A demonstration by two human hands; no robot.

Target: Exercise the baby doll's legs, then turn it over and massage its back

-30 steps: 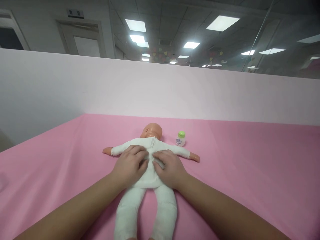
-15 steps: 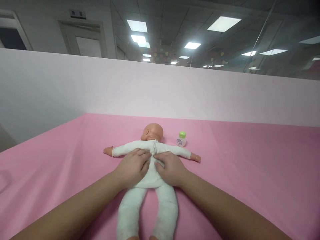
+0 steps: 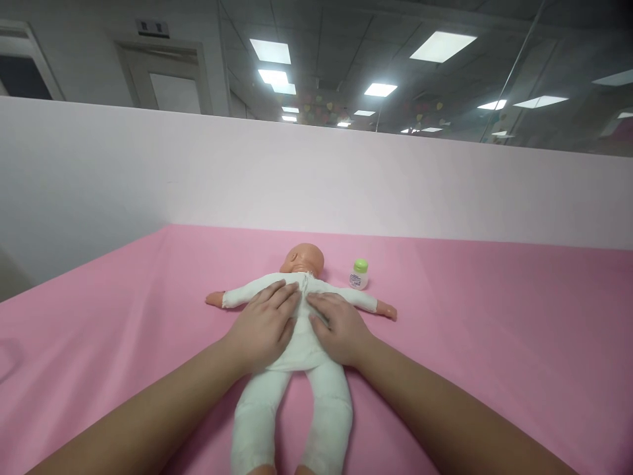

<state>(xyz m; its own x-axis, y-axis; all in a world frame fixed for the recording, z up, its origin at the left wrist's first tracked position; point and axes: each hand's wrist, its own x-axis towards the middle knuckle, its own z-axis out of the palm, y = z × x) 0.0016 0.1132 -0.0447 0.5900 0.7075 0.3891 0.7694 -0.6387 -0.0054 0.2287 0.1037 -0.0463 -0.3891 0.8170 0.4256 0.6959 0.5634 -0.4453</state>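
Note:
A baby doll (image 3: 304, 343) with a white cloth body lies face down, its bare plastic head turned to the left and its arms spread out. My left hand (image 3: 267, 323) rests on the left side of its back, fingers stretched toward the shoulder. On the right side of the back lies my right hand (image 3: 341, 326), fingers extended toward the seam in the middle. Both palms face down on the cloth, and neither hand grasps anything. A small clear bottle (image 3: 359, 275) with a green cap stands just beyond the doll's right-hand arm.
Pink sheeting (image 3: 469, 330) covers the surface under the doll, with folds at the left. A white panel (image 3: 346, 178) rises along the far side. Behind it are a door (image 3: 175, 89) and glass with reflected ceiling lights.
Both hands have slid slightly up the doll's back toward the shoulders, and their fingers lie straighter. The doll's head has shifted a little to the right.

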